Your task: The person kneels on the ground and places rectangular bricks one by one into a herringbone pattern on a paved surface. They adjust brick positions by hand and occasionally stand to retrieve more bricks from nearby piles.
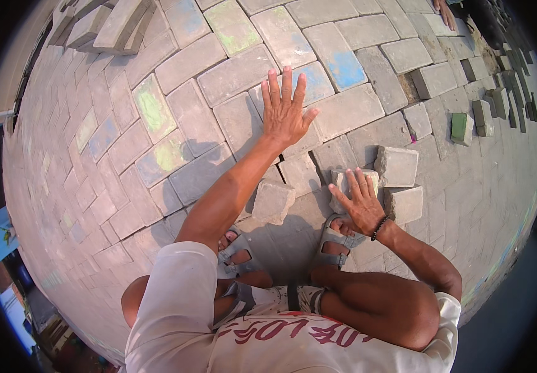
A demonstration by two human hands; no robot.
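Paving blocks (350, 112) matt, grainy, concrete-looking; loose block (272, 202) rough along its broken edge; blue patch (347, 68) chalky, powdery-looking; shirt (172, 286) soft matt cloth.

Dark red lettering (271, 330) across white shirt (293, 355).

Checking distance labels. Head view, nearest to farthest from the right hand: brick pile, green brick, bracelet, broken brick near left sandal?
From the right hand:
1. Bracelet: around its wrist
2. Broken brick: to its left
3. Green brick: ahead, right
4. Brick pile: far ahead, left
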